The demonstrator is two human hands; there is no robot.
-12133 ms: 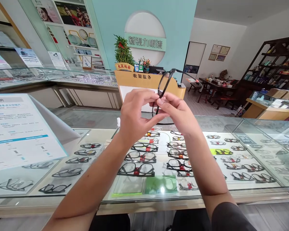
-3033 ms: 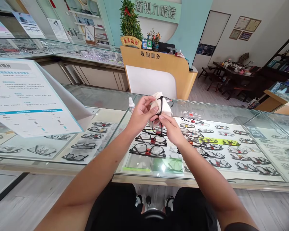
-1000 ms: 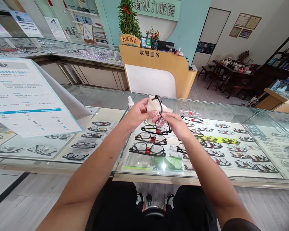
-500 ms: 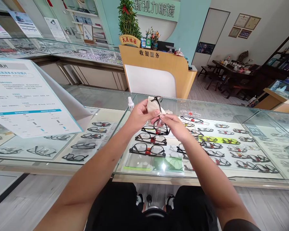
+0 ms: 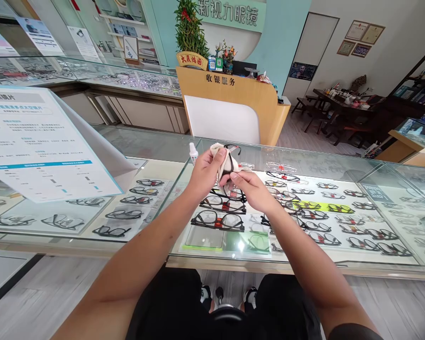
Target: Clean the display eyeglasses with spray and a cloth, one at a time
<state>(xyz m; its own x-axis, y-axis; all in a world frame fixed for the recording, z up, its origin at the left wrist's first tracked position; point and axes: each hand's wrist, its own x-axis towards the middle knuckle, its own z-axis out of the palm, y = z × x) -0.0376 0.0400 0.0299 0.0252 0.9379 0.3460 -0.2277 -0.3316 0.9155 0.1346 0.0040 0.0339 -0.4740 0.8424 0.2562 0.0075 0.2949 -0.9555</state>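
Note:
Above the glass counter, my left hand (image 5: 206, 171) is closed on a cream cloth (image 5: 216, 150), its thumb pressing the cloth against a dark-framed pair of glasses (image 5: 231, 163). My right hand (image 5: 250, 185) pinches the same glasses at their lower side, fingertips close to my left fingers. One temple of the glasses sticks out to the upper right. Part of the frame is hidden by the cloth and fingers. A small white bottle (image 5: 193, 152) stands upright on the counter just left of my left hand.
Rows of glasses (image 5: 217, 220) lie inside the glass counter (image 5: 212, 259). A large folded printed card (image 5: 49, 146) stands at the left. Beyond the counter are a wooden reception desk (image 5: 274, 106), a potted plant (image 5: 191, 30) and a dark table (image 5: 343, 101).
My left hand has turned, and its thumb now lies higher over the cloth. The glasses have tilted, with the temple pointing further right. My right hand has shifted slightly.

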